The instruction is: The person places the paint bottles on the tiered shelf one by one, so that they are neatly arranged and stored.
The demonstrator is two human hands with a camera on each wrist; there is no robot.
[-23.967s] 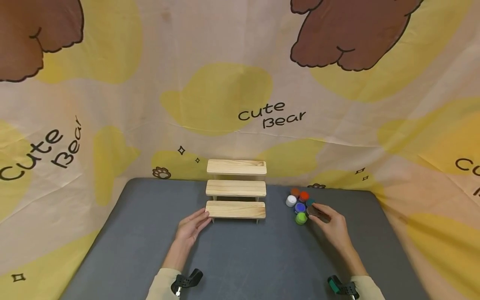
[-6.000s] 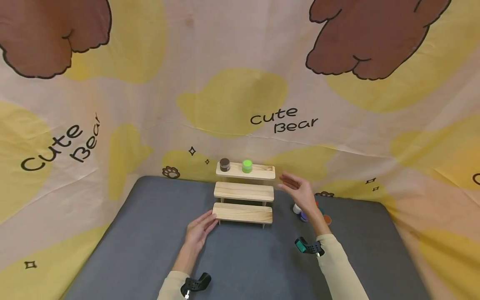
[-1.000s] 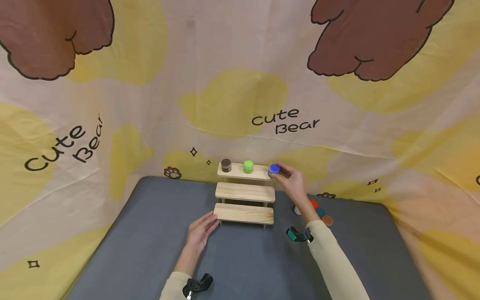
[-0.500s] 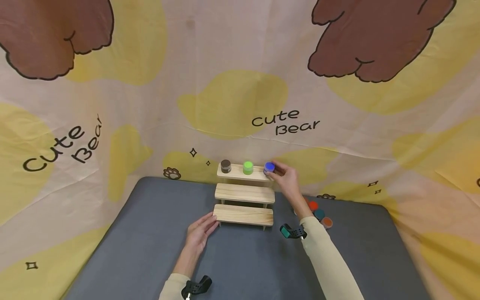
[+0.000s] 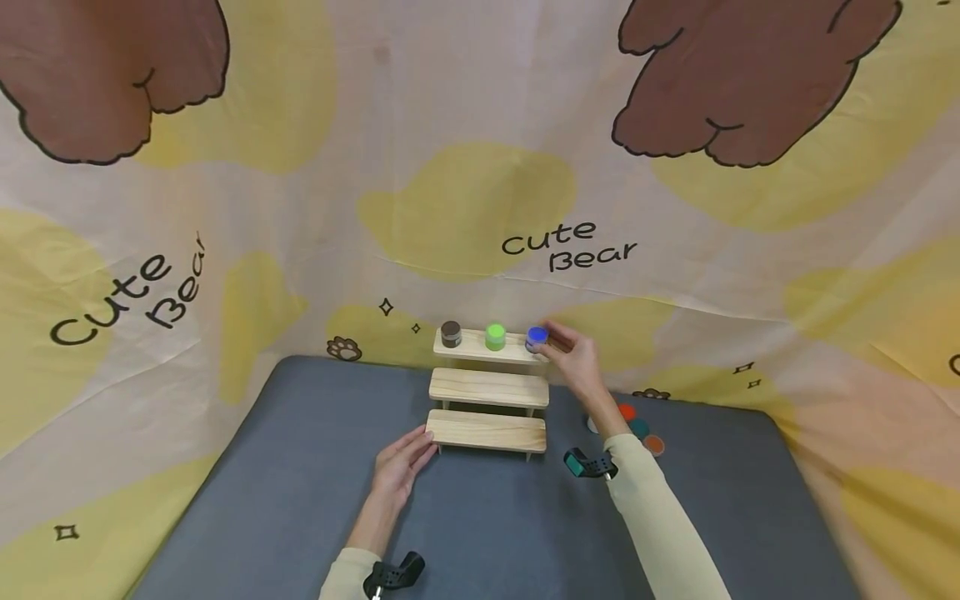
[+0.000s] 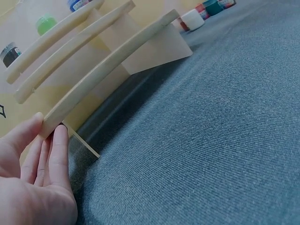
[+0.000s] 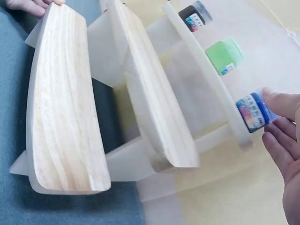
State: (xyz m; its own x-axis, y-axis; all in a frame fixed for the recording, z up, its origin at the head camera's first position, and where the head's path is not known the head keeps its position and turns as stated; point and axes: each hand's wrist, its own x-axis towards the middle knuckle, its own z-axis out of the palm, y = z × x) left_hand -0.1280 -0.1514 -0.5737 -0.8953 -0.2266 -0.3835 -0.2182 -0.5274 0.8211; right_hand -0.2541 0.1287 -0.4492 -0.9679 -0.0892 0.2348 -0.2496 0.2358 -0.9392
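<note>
A three-tier wooden display stand stands on the table. My left hand pinches the left end of its lowest shelf, thumb on the end and fingers beneath, as the left wrist view shows. On the top shelf sit a dark brown paint jar at the left and a green paint jar in the middle. At that shelf's right end my right hand holds a blue paint jar between thumb and fingers, its base right at the board. The two lower shelves carry no jars.
Right of the stand, partly behind my right forearm, are a red jar, a teal jar, an orange-brown jar and a white jar. A printed cloth backdrop rises close behind the stand.
Since the oldest frame, the brown, green and blue jars have gone from the table's right side to the top shelf. In the last second the blue jar has shifted slightly left; my left hand stays put.
</note>
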